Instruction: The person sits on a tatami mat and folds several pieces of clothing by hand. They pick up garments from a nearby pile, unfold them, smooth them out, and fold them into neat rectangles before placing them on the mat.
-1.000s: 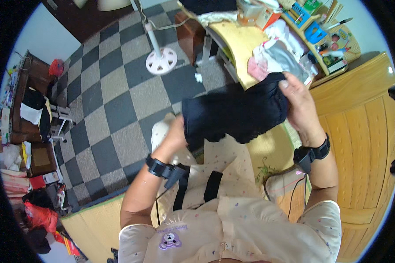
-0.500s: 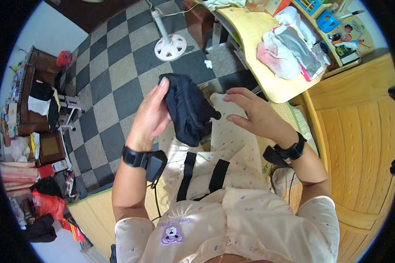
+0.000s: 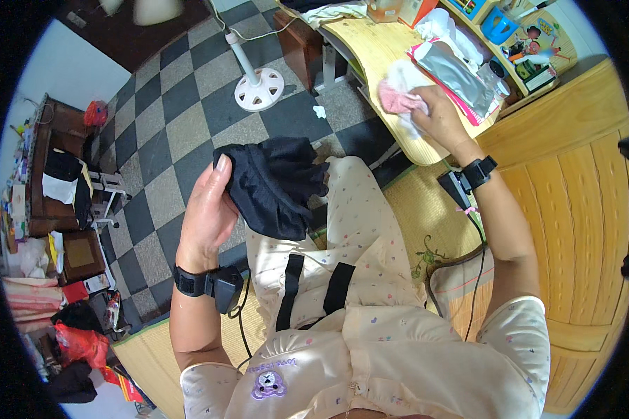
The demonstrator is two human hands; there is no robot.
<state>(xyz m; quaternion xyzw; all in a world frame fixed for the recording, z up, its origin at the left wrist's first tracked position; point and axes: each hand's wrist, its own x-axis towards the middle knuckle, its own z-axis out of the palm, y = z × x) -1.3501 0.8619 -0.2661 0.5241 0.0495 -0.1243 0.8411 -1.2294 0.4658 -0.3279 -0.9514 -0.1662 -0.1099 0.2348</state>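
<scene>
Soft, gathered black fabric piece [image 3: 276, 187] held at its left edge, over the knees, by left hand [image 3: 213, 206]; one-sided grip probably keeps it from dropping while freeing the other hand. Thumb pressed on top; remaining fingers mostly hidden, their spread cannot be told. Right hand [image 3: 440, 117] over pale yellow wooden desk [image 3: 430, 149]: fingers curled, pinching crumpled pink-and-white fluffy cloth [image 3: 398, 99]
</scene>
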